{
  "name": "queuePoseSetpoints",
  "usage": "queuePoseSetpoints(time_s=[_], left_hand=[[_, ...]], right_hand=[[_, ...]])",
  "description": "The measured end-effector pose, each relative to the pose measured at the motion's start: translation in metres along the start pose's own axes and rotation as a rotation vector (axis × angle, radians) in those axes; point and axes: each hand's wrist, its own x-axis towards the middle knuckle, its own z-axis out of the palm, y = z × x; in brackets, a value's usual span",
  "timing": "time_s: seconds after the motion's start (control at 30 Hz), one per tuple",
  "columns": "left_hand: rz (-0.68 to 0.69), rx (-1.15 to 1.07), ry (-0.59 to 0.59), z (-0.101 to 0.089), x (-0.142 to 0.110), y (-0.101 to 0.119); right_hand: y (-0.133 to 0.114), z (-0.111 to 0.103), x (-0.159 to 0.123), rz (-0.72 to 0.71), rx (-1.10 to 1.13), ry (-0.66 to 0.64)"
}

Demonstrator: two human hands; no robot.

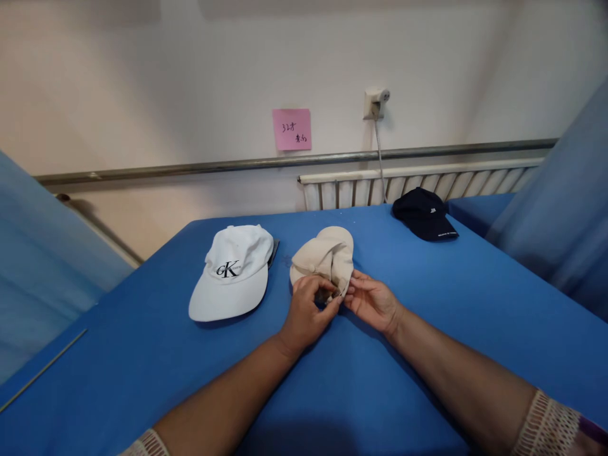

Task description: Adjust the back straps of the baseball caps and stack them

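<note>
A beige baseball cap (pixel 320 253) lies on the blue-covered table (pixel 304 373), its brim turned away from me and its back toward me. My left hand (pixel 311 310) is closed at the cap's rear opening, thumb and fingers pinching near the strap. On the cap's right rear edge, my right hand (pixel 373 301) grips the fabric between thumb and fingers. The strap's fastening is mostly hidden by my fingers. To the left rests a white cap (pixel 232 272) with black letters on its front, brim toward me. A dark navy cap (pixel 422 212) sits at the back right.
Behind the table, a metal rail (pixel 209 168) and a white radiator (pixel 346 193) run along the wall. A pink note (pixel 292 130) and a socket with a plugged-in cord (pixel 375 104) are above. Blue curtains (pixel 42 266) hang on both sides. A thin rod (pixel 45 369) lies at the left.
</note>
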Motion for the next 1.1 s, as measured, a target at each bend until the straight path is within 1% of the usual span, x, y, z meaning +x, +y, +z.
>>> queuePoseSetpoints(time_s=[0.2, 0.37, 0.43, 0.57, 0.77, 0.83, 1.03, 1.1], left_hand=[[0.027, 0.022, -0.015, 0.000, 0.000, 0.000], [0.036, 0.024, -0.068, 0.000, 0.000, 0.000], [0.040, 0.037, -0.076, 0.000, -0.001, 0.000], [0.050, 0.080, -0.042, 0.000, -0.001, 0.000], [-0.017, 0.213, 0.020, 0.004, 0.003, -0.005], [-0.038, 0.225, 0.032, 0.006, 0.005, -0.007], [-0.059, 0.209, 0.034, 0.005, 0.007, -0.007], [-0.061, 0.211, 0.030, 0.006, 0.007, -0.006]], right_hand=[[0.001, 0.003, -0.003, 0.019, -0.017, -0.005], [-0.001, -0.001, -0.003, 0.052, -0.066, -0.024], [0.000, -0.001, -0.002, 0.050, -0.064, 0.000], [0.006, 0.001, -0.002, 0.049, -0.043, 0.093], [0.023, 0.003, -0.002, -0.043, 0.010, 0.293], [0.026, 0.005, -0.004, -0.045, 0.017, 0.307], [0.025, 0.010, -0.006, -0.013, 0.124, 0.280], [0.025, 0.009, -0.006, -0.011, 0.129, 0.275]])
